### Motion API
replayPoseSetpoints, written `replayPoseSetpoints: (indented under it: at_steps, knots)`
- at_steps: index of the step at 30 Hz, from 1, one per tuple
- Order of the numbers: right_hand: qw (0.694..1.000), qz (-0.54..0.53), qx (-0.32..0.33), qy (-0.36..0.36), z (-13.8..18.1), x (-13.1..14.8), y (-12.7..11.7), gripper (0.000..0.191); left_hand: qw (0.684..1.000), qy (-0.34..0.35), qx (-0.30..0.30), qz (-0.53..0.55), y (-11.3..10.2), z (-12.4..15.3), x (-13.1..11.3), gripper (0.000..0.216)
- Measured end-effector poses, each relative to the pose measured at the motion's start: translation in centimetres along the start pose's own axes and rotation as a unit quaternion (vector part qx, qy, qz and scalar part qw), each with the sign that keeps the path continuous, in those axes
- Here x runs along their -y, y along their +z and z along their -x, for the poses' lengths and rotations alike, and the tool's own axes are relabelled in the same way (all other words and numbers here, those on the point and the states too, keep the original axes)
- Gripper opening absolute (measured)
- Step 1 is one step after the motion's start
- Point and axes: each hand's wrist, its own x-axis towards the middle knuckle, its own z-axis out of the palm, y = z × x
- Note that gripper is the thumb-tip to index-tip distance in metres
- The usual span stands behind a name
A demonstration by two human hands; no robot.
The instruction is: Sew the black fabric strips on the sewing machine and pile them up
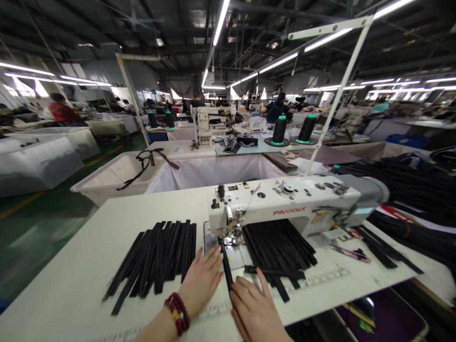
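A narrow black strip (226, 266) runs from under the presser foot (232, 237) of the white sewing machine (256, 211) towards me. My left hand (203, 275), with a dark red bead bracelet (177, 313) at the wrist, lies with fingers stretched flat along the strip's left side, fingertips close to the needle area. Lower down, my right hand (254, 304) has its fingers closed over the strip's near end; its thumb is partly hidden. Left of the machine lies a fanned pile of black strips (156, 256). Another pile (278, 251) rests under the machine arm, with one strip across it.
Pink-handled scissors (352, 254) and loose strips (377, 249) lie on the right of the white table (107, 237). Behind it stands a cloth-lined bin (213, 171). Black thread cones (280, 130) stand farther back. People sit at other machines, one in a red top (64, 111).
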Motion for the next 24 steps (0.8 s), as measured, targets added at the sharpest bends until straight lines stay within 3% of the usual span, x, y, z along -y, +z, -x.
replayPoseSetpoints:
  at_steps: [7, 11, 18, 24]
  knots:
    - [0.998, -0.001, 0.064, 0.022, -1.4, -0.9, 0.7, 0.011, 0.999, -0.02, 0.033, -0.009, 0.1, -1.0, 0.5, 0.044]
    - [0.998, -0.013, 0.06, 0.022, -2.1, -1.8, 1.4, 0.013, 0.999, -0.022, 0.047, -0.01, 0.0, -1.4, 0.9, 0.043]
    - [0.991, -0.004, 0.13, 0.014, -3.6, -3.3, 2.3, 0.02, 1.0, -0.01, 0.014, -0.005, 0.5, -1.7, 1.8, 0.042]
    - [0.989, 0.034, 0.144, 0.0, -5.0, -4.0, 3.5, 0.021, 0.999, -0.009, 0.019, -0.031, 0.7, -2.1, 2.2, 0.043]
